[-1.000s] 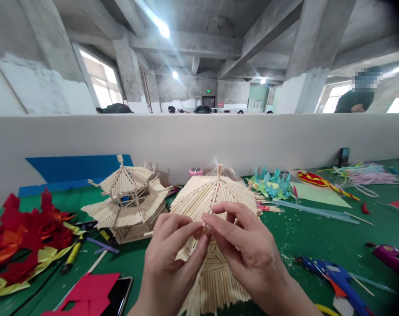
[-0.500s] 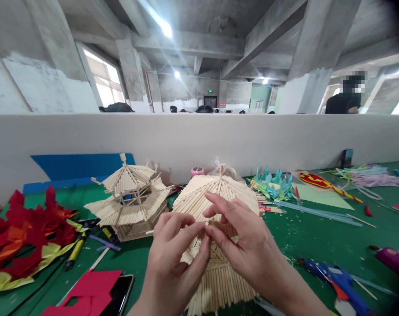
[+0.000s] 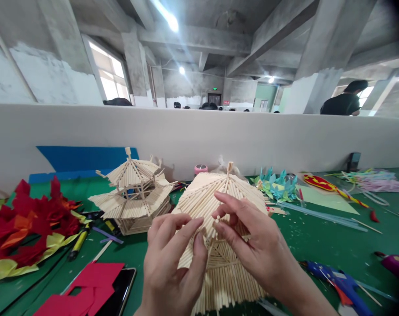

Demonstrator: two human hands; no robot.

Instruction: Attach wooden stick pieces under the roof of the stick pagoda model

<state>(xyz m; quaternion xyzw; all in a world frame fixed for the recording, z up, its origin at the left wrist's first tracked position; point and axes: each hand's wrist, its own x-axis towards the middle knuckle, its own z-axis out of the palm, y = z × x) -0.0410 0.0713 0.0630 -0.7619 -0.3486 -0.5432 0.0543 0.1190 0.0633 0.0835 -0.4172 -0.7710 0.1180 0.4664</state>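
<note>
A pagoda-like model of thin wooden sticks (image 3: 226, 278), with a sloping roof and a short peg on top, stands right in front of me. Over its roof, my right hand (image 3: 248, 232) pinches a short pale wooden stick piece (image 3: 218, 218) between thumb and fingertips. My left hand (image 3: 176, 259) hovers just left of it, thumb and index finger apart, with nothing visible between them. Both hands cover part of the model's middle. To the left stands a second stick pagoda (image 3: 136, 202) with two roof tiers.
Red and yellow paper leaves (image 3: 31, 228) lie left, near a phone (image 3: 128, 281) partly under red card (image 3: 97, 285). On the right are a blue glue gun (image 3: 338, 281), clear glue sticks (image 3: 321, 216) and a turquoise paper flower (image 3: 278, 184). A white partition (image 3: 186, 131) rises behind.
My hands have drawn apart, the left one's fingertips opening. The small stick piece stays in my right fingertips. The camera view has shifted slightly.
</note>
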